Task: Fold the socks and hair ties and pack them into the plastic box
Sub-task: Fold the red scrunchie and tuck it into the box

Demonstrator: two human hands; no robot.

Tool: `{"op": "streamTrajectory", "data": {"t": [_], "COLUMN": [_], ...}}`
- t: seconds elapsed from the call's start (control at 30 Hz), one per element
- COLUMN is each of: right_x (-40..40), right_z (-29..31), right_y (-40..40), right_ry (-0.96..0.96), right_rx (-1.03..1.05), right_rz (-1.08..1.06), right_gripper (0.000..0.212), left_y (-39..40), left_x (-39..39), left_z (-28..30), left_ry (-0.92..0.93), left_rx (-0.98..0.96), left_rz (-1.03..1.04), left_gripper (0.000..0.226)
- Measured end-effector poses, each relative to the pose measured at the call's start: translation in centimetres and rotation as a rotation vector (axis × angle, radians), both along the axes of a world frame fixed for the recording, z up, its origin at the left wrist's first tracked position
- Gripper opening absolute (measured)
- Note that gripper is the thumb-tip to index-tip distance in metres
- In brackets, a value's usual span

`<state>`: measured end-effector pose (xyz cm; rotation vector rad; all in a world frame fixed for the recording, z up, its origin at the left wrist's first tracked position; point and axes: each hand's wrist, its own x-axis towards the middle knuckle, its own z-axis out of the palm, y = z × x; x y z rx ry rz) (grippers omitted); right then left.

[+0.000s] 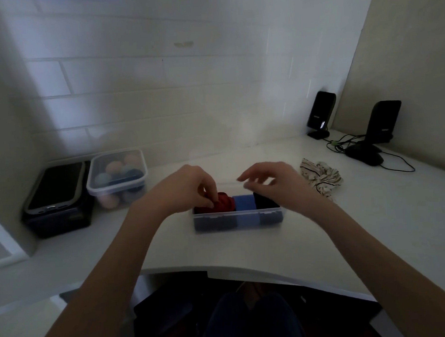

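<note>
Seen from the person's head, looking down at a white desk [244, 248] with a curved front edge. Nearest, both forearms reach forward over it. Between the hands sits a clear plastic box [239, 219], open at the top, holding three soft rolls side by side: a dark red sock [225, 201] at the left, a blue sock [245, 202] in the middle, a black sock [265, 201] at the right.

The left hand [192, 188] has its fingertips curled down, pinching the red sock at its top. The right hand [269, 178] hovers just above the black sock, fingers loosely spread, holding nothing.

Just right of the box, a cream striped scrunchie [322, 177] lies unpacked on the desk. It looks light, limp and easily bunched; gathering it whole in the fingers would probably serve best.

Farther left stand a lidded tub of pastel balls [117, 177] and a phone [56, 185] on a dark case. Far right are two black speakers [321, 113] and a mouse [364, 154].
</note>
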<state>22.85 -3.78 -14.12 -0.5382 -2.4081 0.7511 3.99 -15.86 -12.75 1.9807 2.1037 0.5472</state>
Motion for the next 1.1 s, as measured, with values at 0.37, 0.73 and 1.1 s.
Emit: {"op": "streamTrajectory", "data": {"t": [0.37,0.73,1.1], "right_x": [-5.7,-6.7,-4.4], "right_z": [-0.8,-0.3,-0.7], "right_y": [-0.7,0.1,1.2], "right_ry": [-0.577,-0.867,-0.631], "right_rx": [0.141,0.226,-0.057], "right_rz": [0.162,0.225,0.284], "right_gripper": [0.034,0.061,0.068], "left_y": [1.3,2.8,0.5], "left_x": [0.7,-0.9,-1.1], "left_z": [-1.2,-2.0,-0.7], "left_ry": [0.306,0.446,0.211], "left_rx": [-0.027,-0.291,-0.247], "left_rz": [0.090,0.105,0.038], "left_gripper": [0.026,0.050,0.040]}}
